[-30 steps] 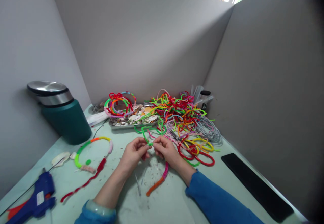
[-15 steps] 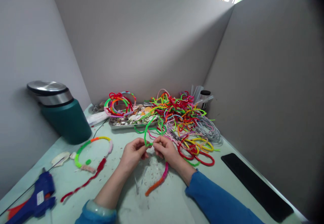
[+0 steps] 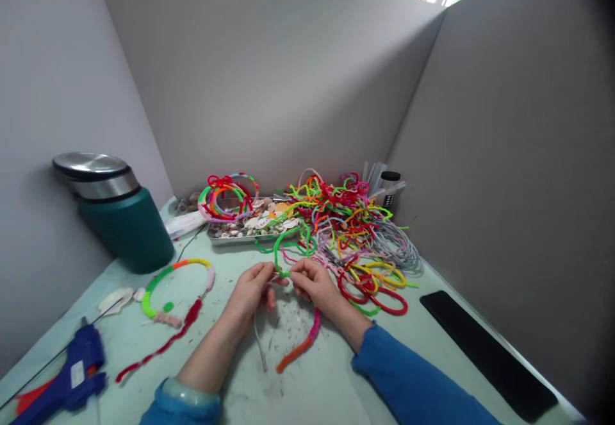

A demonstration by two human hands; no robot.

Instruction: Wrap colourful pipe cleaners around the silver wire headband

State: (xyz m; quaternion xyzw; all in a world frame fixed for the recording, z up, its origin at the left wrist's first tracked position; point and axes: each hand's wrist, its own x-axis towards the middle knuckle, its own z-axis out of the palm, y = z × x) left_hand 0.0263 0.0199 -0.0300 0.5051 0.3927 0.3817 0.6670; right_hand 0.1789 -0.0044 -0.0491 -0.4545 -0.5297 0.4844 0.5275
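My left hand (image 3: 250,291) is closed, with thumb and forefinger pinching a thin grey wire (image 3: 260,343) whose free end hangs below it. Close beside it, my right hand (image 3: 316,282) pinches a green pipe cleaner (image 3: 277,250) where it wraps the wire; its loose length curves upward between the hands. From under my right hand, a pink and orange wrapped length (image 3: 307,346) curves down over the table. My right fingertips partly cover the wrapping point.
At left lie a colourful wrapped ring (image 3: 156,284) with a loose red tail, a blue glue gun (image 3: 79,367) and a teal bottle (image 3: 125,229). Behind are a metal tray (image 3: 240,241) of shells and a pipe-cleaner heap (image 3: 331,200). Red-handled scissors (image 3: 391,303) and a black strip (image 3: 485,351) lie right.
My left fingers have shifted slightly left, off the green pipe cleaner and onto the grey wire, which now shows more. My right hand has stayed in place.
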